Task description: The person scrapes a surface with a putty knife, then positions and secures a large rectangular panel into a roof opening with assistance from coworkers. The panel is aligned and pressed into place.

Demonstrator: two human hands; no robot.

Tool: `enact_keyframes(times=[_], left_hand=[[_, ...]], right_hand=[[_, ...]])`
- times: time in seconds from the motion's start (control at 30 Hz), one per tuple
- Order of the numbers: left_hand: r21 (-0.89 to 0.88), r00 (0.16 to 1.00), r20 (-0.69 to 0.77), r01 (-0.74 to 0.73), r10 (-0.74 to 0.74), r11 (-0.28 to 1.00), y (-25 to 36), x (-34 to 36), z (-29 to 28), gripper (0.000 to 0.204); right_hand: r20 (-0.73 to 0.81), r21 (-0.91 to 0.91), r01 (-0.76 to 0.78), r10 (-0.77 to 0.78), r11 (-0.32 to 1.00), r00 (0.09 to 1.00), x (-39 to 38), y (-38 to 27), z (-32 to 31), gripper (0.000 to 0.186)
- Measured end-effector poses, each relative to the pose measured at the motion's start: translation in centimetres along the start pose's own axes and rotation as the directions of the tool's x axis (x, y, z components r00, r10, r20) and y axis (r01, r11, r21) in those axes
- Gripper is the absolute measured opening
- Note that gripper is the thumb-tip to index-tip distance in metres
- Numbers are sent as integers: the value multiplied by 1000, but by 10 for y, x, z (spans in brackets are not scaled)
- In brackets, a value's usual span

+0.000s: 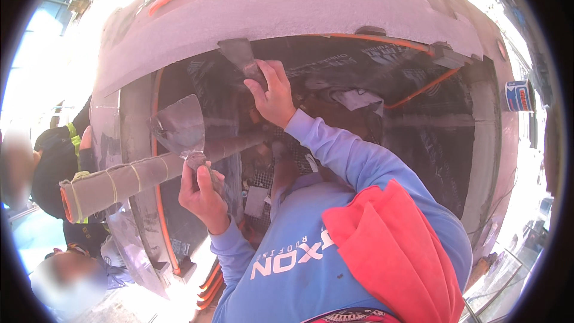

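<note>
Centre-left of the frame, a gap lies open between the person's left hand [206, 194] and right hand [275, 93] — but a wrapped pole [119, 184] cuts across it, behind the left scraper [179, 125]. A pale ledge [299, 9] bars the top; right of centre, room shows before dark sheeting [424, 149], below an orange tube [421, 90].

- Your wide scraper [180, 124]: fan-shaped greyish blade pointing up, held nearer you than the pale ledge [287, 9].
- Your narrower scraper [236, 52]: flat grey blade, tilted, at the ledge's near edge.
</note>
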State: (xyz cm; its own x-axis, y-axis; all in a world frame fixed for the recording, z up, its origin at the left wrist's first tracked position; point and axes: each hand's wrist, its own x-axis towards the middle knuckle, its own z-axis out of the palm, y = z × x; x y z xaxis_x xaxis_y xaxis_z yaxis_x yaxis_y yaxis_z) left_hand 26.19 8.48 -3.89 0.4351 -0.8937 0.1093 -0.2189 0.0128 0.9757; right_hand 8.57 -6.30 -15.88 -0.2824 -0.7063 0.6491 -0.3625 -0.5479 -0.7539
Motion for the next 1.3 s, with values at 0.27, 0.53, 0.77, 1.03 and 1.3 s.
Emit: enact_keyframes(times=[0.27, 0.53, 0.77, 1.03, 1.3], left_hand=[[-41, 971, 240, 0, 10, 999, -18, 41, -34, 30], [-129, 938, 344, 88, -38, 988, -37, 62, -50, 36], [-151, 899, 438, 39, 31, 988, -45, 73, -53, 37], [132, 766, 497, -530, 407, 837, -24, 98, -52, 36], [181, 703, 554, -625, 447, 759, 3, 82, -28, 41]], right_hand=[[-35, -156, 23, -29, 987, 999, -10, 21, 18, 48], [-60, -248, 18, -34, 969, 998, -17, 17, 30, 47], [24, -337, -83, 97, 938, 995, -28, -1, 7, 43], [459, -205, -75, 163, 976, 873, 32, -140, -91, 42], [753, -238, 316, -31, 918, 658, 103, -153, -120, 40]])
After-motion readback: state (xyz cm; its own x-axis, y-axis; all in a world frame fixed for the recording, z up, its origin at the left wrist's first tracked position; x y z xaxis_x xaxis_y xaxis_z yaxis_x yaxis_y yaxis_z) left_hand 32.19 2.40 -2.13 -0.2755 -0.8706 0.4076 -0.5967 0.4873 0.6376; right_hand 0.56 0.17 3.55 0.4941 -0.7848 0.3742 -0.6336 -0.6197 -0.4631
